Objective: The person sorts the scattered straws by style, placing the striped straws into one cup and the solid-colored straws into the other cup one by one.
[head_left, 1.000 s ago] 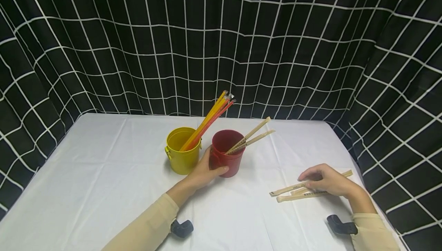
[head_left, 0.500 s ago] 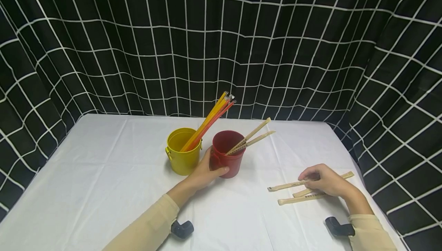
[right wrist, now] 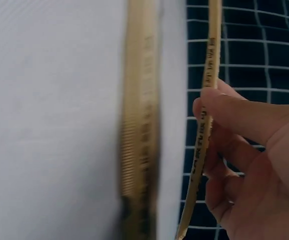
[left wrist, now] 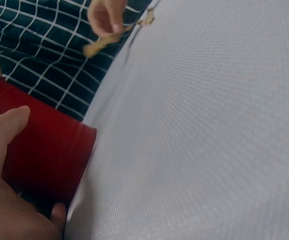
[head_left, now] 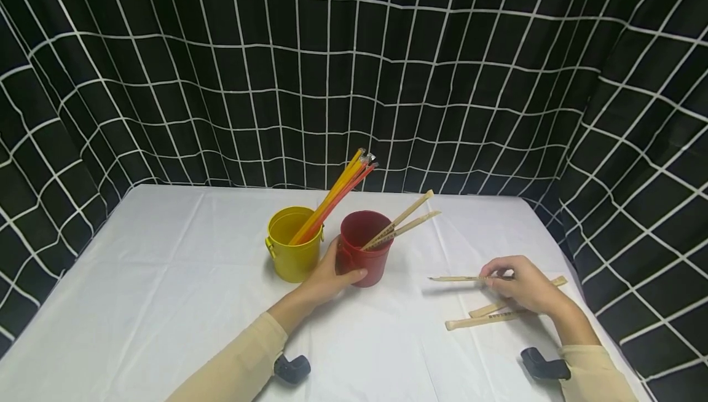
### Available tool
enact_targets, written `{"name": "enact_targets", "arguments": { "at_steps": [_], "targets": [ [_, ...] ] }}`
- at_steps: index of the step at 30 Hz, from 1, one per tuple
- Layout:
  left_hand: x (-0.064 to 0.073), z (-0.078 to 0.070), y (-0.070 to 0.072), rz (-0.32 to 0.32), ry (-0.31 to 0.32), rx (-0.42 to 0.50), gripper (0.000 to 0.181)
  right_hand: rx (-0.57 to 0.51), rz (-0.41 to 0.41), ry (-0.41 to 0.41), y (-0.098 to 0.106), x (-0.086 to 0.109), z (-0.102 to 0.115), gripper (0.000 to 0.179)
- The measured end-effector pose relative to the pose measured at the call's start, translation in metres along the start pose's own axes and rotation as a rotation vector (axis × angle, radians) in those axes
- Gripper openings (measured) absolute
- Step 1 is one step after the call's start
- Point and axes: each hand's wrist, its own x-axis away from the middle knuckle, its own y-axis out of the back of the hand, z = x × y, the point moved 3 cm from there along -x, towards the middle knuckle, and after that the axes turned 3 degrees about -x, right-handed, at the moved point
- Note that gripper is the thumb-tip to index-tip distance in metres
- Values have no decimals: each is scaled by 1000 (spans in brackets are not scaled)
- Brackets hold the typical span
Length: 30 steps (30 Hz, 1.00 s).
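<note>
At the middle of the table my left hand grips a small red bucket, its thumb across the front wall. Two paper-wrapped chopstick packs lean out of the bucket to the right. On the right side my right hand pinches another paper-wrapped chopstick pack between thumb and fingers, and a shadow falls on the cloth below it. Printed characters run along this held pack in the right wrist view. Under the right hand lie more chopstick packs, partly hidden by it.
Just left of the red bucket stands a yellow bucket holding several long orange and yellow sticks with silvery ends. White cloth covers the table. A black curtain with white grid lines hangs behind and at both sides.
My right hand has lifted one chopstick pack off the group, raising it up and away from me. The left hand and both buckets have stayed in place.
</note>
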Motion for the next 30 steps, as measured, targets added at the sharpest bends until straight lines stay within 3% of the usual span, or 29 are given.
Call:
{"name": "enact_targets", "arguments": {
  "at_steps": [6,15,22,30],
  "targets": [
    [1,-2,0,-3,-10,2,96,-71,-122,80,10,0,16,9],
    [1,3,-2,1,2,-3,97,-65,-244,132,15,3,35,17],
    [0,1,0,-5,5,-8,97,-125,-253,173,15,2,42,15],
    [0,1,-1,-4,9,-10,97,-337,-243,204,13,4,45,17]
  ]
}}
